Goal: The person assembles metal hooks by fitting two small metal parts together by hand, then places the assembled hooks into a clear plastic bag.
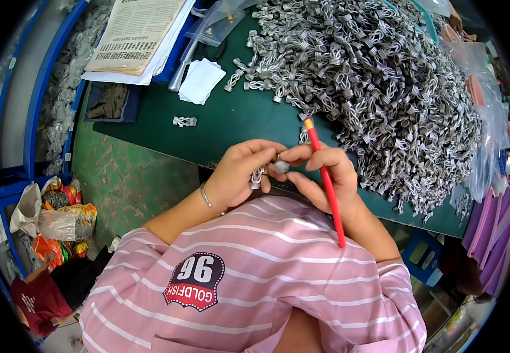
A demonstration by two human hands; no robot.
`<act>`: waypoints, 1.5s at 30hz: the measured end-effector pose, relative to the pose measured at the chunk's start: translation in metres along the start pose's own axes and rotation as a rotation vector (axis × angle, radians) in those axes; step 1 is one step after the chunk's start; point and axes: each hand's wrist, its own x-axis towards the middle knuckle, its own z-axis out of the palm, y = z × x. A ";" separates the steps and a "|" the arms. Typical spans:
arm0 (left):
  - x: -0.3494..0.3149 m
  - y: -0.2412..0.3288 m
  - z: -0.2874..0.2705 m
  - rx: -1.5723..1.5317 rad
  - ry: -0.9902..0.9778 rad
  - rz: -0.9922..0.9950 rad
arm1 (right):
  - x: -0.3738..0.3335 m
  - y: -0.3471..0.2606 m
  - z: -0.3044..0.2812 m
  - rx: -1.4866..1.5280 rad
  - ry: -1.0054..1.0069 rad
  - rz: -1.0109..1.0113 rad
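My left hand (pixel 244 167) is closed around a small grey looped metal piece (pixel 257 178), which shows below its fingers. Thumb and fingers of both hands meet at a second small grey piece (pixel 281 167), partly hidden by the fingertips. My right hand (pixel 328 174) also holds a slim red stick-shaped tool (pixel 329 194) with a yellowish end, slanting between its fingers. Just beyond the right fingers lies another grey looped piece (pixel 303 136). One more single looped piece (pixel 185 121) rests on the green tabletop (pixel 231 126), left of the hands.
A big heap of grey looped metal pieces (pixel 378 76) covers the right of the table. White paper slips (pixel 202 81), a stack of printed sheets (pixel 132 41) and clear plastic bags (pixel 222 23) are at the back left. Blue shelving (pixel 40 88) stands left; purple material (pixel 490 241) hangs right.
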 end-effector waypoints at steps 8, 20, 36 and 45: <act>0.005 -0.004 -0.025 -0.137 -0.097 -0.002 | 0.010 0.016 -0.030 -0.794 -0.140 0.047; 0.003 -0.002 0.001 0.405 -0.030 -0.018 | 0.004 0.009 -0.022 -0.211 -0.030 0.099; 0.000 0.001 -0.004 0.885 -0.028 0.754 | -0.016 0.025 -0.010 0.602 0.120 0.504; 0.001 -0.004 -0.008 0.769 0.050 0.682 | -0.013 0.017 -0.006 0.299 0.244 0.243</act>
